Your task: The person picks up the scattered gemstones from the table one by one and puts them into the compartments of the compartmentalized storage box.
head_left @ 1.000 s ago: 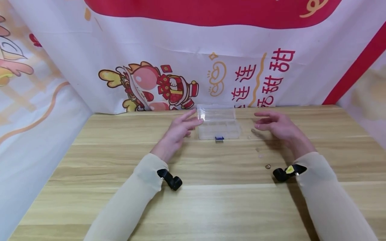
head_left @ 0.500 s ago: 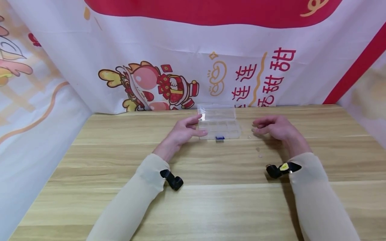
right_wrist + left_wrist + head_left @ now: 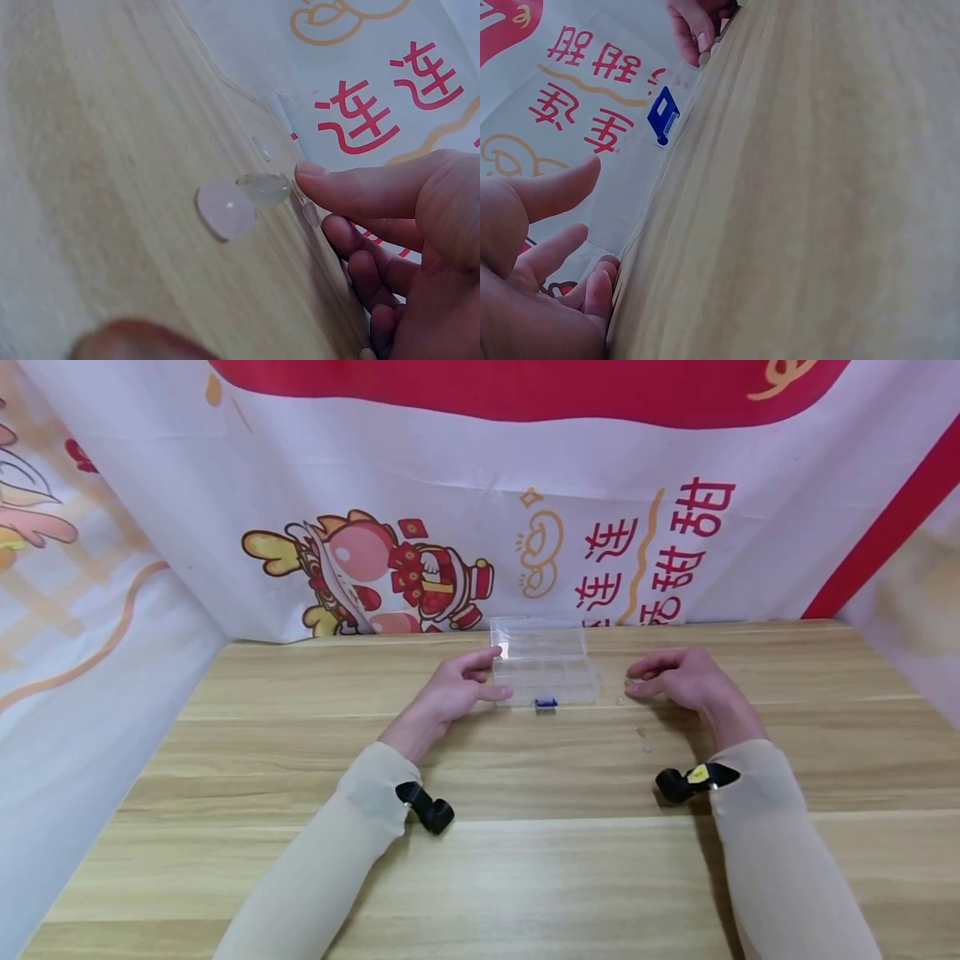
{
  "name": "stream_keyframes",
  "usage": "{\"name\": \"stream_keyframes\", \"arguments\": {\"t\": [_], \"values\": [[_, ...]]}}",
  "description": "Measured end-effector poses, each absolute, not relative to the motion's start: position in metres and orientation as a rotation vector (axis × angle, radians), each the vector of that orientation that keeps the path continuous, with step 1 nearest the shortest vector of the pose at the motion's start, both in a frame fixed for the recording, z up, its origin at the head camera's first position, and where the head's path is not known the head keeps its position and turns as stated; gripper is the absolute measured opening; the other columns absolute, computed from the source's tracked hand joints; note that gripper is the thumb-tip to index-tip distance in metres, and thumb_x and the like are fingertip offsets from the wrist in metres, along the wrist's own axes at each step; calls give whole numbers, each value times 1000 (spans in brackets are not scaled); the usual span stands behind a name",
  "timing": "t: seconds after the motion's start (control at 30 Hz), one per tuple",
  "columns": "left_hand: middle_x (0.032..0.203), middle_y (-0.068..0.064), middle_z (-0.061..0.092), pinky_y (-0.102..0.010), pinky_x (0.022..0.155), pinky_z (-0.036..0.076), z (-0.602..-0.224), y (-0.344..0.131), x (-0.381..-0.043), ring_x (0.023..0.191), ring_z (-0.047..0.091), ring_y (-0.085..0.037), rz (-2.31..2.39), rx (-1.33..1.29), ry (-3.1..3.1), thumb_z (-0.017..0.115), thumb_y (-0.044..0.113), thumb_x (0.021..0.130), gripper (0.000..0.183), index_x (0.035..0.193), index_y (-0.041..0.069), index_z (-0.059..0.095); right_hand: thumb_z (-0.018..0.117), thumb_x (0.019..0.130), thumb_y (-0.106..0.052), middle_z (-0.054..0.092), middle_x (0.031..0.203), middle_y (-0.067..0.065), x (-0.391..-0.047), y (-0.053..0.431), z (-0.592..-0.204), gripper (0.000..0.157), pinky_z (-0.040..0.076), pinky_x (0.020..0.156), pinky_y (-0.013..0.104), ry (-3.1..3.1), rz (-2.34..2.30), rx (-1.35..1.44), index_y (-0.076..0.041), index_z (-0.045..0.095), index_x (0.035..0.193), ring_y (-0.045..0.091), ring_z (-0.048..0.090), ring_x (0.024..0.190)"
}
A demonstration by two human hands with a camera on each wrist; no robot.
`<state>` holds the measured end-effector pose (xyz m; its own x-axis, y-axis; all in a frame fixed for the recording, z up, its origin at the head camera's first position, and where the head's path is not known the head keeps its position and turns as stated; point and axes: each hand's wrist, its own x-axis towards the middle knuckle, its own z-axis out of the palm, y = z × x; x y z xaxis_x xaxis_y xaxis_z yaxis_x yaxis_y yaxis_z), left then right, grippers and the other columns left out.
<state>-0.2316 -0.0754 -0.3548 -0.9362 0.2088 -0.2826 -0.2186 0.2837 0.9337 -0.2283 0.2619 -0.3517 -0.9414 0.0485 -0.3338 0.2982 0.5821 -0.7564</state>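
A clear plastic compartment box (image 3: 546, 675) stands with its lid (image 3: 538, 639) raised and a blue latch (image 3: 546, 702) at its front. My left hand (image 3: 459, 685) is at its left side, thumb over the near corner; in the left wrist view the fingers (image 3: 600, 292) lie by the box's edge. To the right of the box my right hand (image 3: 684, 678) is low at the table. Its thumb and index finger close on a small clear stone (image 3: 310, 213). Nearer lie a pale pink stone (image 3: 226, 210), a greenish clear stone (image 3: 264, 187) and another clear stone (image 3: 262, 148).
The wooden table (image 3: 525, 860) meets a printed cloth (image 3: 420, 460) just behind the box. A blurred brown rounded thing (image 3: 142, 341) sits close to the right wrist camera. Black wrist cameras (image 3: 678, 785) are strapped over both sleeves.
My right hand has come down and left to the small stone beside the box, its fingers drawing together. My left thumb has lowered to the box's near corner.
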Motion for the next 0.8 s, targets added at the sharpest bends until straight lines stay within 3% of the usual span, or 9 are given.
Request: {"name": "stream_keyframes", "arguments": {"t": [0.47,0.8], "values": [[159,1,52,-43,121,40,-355,-76,-231,134,47,-24,1665,-3,2236,79,12,95,69,156,31,53,81,95,-27,57,143,17,-229,259,-352,42,33,109,52,2588,-1235,270,-8,71,130,34,44,128],[157,4,55,-42,121,40,-355,-78,-233,134,48,-23,1679,-10,2215,77,11,97,67,156,32,54,82,94,-25,60,140,17,-228,257,-351,38,35,99,42,2606,-1224,234,-6,73,126,30,46,122]]}}
